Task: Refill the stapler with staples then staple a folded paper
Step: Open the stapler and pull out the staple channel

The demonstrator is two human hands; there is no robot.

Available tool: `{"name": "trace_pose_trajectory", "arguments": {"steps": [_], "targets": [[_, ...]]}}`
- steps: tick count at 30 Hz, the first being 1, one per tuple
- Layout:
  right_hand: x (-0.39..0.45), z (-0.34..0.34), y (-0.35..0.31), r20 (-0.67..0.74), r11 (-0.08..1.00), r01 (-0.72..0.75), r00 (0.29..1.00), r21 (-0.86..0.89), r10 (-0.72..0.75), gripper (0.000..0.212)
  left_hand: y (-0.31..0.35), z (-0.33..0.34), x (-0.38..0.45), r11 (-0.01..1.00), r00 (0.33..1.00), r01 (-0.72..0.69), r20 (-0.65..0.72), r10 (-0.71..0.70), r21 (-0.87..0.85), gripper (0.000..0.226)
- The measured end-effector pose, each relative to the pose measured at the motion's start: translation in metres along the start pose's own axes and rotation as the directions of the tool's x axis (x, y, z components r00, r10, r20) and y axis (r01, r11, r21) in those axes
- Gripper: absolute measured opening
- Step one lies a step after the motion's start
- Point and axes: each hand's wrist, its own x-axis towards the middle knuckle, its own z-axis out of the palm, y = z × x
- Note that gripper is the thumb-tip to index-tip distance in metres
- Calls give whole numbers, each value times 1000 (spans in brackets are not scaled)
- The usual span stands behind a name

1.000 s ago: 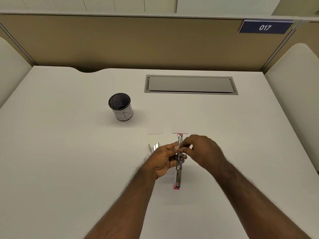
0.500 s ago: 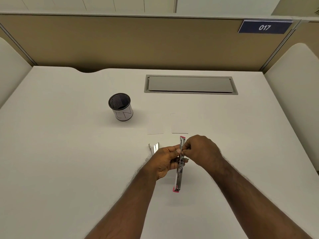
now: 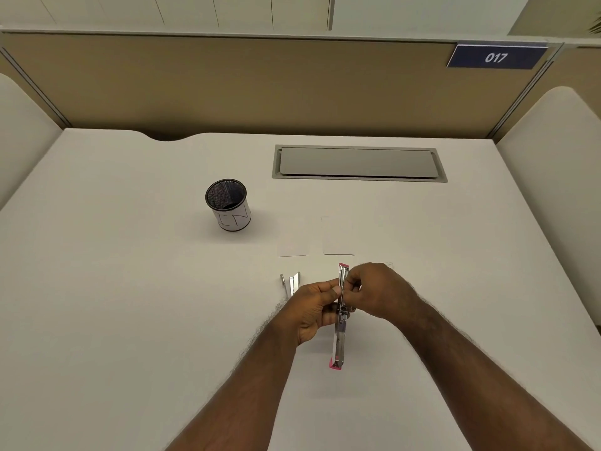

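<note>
Pink-tipped stapler (swung open) pinched between both hands' fingertips.

Open desk surface lies to the left of the left hand and to the right of the right hand. Obstacles: loose staple strips just beside the left hand; two paper pieces just beyond the opened stapler; mesh cup (upright, farther left); partition wall at the rear.
</note>
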Motion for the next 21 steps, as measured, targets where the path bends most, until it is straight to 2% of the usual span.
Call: {"name": "trace_pose_trajectory", "arguments": {"steps": [9, 14, 21], "targets": [[-2, 10, 9, -75, 989, 121, 989, -84, -128, 11, -3, 1, 1, 1000, 1000, 7, -23, -8, -22, 23], [-2, 12, 16, -112, 991, 133, 985, 7, -132, 11, -1, 1, 1, 1000, 999, -4, -33, 4, -2, 19], [-2, 11, 23, -166, 978, 191, 970, 88, -175, 9, 2, 3, 1, 1000, 1000, -12, -26, 11, -21, 25]]}}
